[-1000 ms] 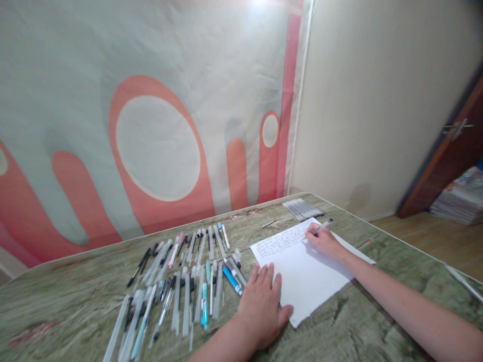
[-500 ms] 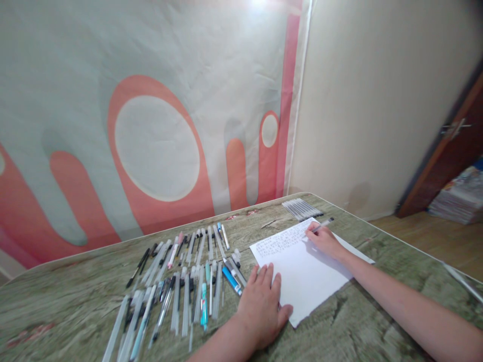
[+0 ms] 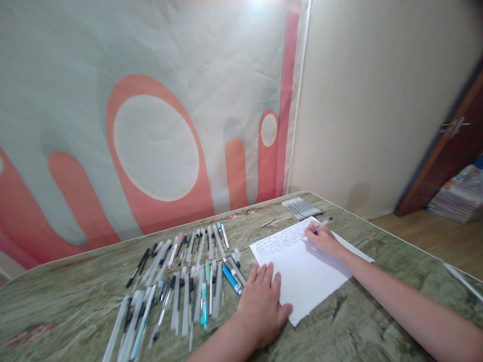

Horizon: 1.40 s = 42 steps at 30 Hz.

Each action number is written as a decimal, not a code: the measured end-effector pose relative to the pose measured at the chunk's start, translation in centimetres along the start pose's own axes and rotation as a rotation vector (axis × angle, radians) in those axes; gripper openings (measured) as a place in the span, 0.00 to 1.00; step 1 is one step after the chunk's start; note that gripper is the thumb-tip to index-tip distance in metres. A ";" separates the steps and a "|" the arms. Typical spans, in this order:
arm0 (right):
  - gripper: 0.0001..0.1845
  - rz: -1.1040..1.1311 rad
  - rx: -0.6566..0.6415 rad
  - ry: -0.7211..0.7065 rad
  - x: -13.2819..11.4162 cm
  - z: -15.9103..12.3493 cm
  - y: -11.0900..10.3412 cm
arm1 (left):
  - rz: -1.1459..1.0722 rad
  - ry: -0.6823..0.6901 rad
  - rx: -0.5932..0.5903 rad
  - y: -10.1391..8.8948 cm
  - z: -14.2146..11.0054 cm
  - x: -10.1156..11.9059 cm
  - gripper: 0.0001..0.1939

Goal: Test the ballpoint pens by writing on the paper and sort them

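Note:
A white sheet of paper [image 3: 302, 286] lies at a slant on the table, with lines of handwriting across its upper part. My right hand [image 3: 323, 240] rests on the sheet, its fingers closed around a pen [image 3: 323, 224] with a clear barrel and a dark end. The pen's tip is at the written lines, partly hidden by my fingers. My left hand [image 3: 260, 304] lies flat over the paper's left edge, fingers spread. Right beside its fingertips is a blue pen or marker [image 3: 231, 280].
Many pens and clear pen barrels [image 3: 184, 301] lie in two rough rows on the left of the table [image 3: 68, 296]. A neat row of clear pens [image 3: 301, 208] sits beyond the paper. A thin pale rod [image 3: 462, 281] lies by the right edge.
Almost nothing differs. My right hand and the pen remain at the same written lines, and my left hand stays flat in place.

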State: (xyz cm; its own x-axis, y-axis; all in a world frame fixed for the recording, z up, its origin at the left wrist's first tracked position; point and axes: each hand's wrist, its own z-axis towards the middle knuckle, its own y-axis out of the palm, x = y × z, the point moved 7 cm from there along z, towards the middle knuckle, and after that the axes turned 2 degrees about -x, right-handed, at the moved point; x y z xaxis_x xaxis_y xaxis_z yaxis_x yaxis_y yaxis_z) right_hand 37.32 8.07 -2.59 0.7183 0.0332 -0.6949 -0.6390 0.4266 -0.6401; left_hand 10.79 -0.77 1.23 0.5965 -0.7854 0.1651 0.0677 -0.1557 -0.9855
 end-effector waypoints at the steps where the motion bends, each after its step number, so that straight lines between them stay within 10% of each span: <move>1: 0.08 0.001 0.000 0.001 0.0 0.0 0.0 | -0.003 0.000 -0.004 0.0 0.0 0.0 0.35; 29: 0.15 0.263 0.070 0.071 0.0 -0.4 -0.9 | 0.019 0.002 0.003 0.4 -0.1 -0.1 0.34; 36: 0.18 0.178 -0.037 -0.116 -3.9 -1.1 -0.4 | 0.037 0.006 0.047 0.0 -0.6 0.1 0.36; 42: 0.12 0.061 -0.389 -0.393 -11.5 -2.9 4.9 | 0.085 0.020 0.066 -0.2 -0.4 0.5 0.32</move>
State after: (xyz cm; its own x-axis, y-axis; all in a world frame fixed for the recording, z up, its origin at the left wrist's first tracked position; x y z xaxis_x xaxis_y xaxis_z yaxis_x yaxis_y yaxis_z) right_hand 25.10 7.17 1.31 0.6776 0.4141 -0.6077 -0.6837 0.0504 -0.7280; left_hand 10.76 -1.41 1.55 0.5863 -0.8060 0.0810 0.0708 -0.0486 -0.9963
